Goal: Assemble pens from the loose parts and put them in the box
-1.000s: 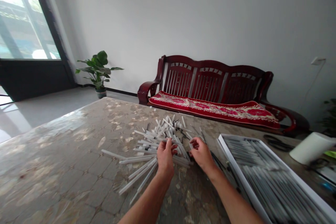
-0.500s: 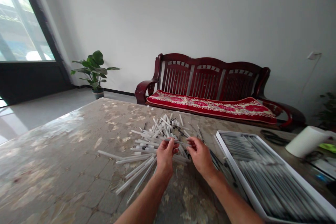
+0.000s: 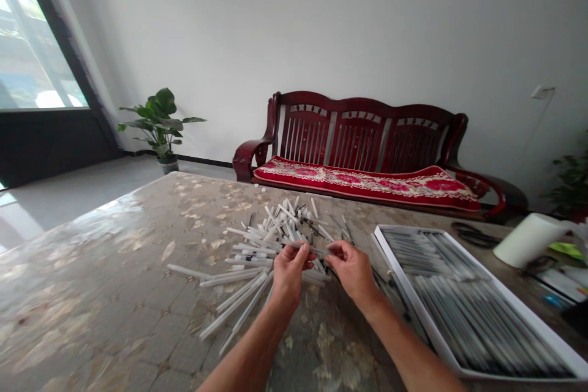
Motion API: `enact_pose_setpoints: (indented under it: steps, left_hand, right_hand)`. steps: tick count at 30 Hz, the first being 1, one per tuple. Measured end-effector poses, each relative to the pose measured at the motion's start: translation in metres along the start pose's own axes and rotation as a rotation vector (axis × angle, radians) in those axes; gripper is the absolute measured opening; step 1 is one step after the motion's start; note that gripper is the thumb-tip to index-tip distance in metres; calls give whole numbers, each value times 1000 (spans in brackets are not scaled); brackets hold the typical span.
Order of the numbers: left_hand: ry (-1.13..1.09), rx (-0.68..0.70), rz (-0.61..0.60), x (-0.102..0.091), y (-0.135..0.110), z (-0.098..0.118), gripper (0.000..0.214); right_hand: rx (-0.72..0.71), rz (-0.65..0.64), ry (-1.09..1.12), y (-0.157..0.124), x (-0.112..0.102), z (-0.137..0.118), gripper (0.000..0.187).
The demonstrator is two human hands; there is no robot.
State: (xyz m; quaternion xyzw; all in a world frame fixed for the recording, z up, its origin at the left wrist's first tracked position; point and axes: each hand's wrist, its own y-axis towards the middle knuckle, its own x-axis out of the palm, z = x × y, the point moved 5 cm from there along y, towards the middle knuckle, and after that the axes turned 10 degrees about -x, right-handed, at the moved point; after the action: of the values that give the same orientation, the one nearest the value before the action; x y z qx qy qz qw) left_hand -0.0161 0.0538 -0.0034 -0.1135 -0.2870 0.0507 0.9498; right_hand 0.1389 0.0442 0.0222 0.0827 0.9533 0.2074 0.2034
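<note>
1. Since the earliest frame, our right hand [image 3: 351,269] had drawn closer to our left hand [image 3: 288,272], and our view had swung slightly to the right.
2. Our left hand pinched a thin pen-like piece [image 3: 318,250] between thumb and fingers; our right fingertips seemed closed on its right end, though blur hid the exact contact.
3. That piece spanned the gap between our hands, over the near right part of the loose white tubes [image 3: 252,251] on the patterned table [image 3: 114,318].
4. To our right stood a white box [image 3: 413,294] with rows of slim grey pieces [image 3: 487,318].
5. For good handling, we judged that both pinches needed to be light and in line, since a crooked pull might have bent the piece.
6. We also reckoned our wrists needed to stay clear of the tubes fanned out at near left, which could have rolled.
</note>
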Motion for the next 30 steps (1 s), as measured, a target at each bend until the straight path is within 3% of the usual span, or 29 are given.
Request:
enact_pose_setpoints:
  steps: [4,7,13,16,19,21,24,28,30]
  left_hand:
    - [71,70,-49,3,-3,3,36]
    - [41,61,-57,5,-6,-1,35]
    - [-184,-105,-115,13,-14,-13,38]
    - [-135,-145,-153,17,-22,-15,39]
    - [19,-124,-181,21,-29,-16,44]
    - [148,-91,-197,24,-32,-16,50]
    - [306,-52,-219,26,-35,-16,47]
    - [454,-5,-250,27,-35,-20,33]
    - [542,13,-279,27,-35,-25,26]
  right_hand:
    - [322,-55,386,-2,2,4,27]
    - [435,-23,580,-5,-1,-1,34]
    - [374,170,960,-7,3,-17,43]
    - [377,167,982,-16,10,-19,41]
    - [376,211,918,-21,-3,-17,40]
    - [355,266,852,-21,-29,-15,43]
    - [270,315,627,-13,-98,-9,47]
    - [134,260,-44,-5,-211,10,38]
    - [128,161,-343,-5,-253,25,30]
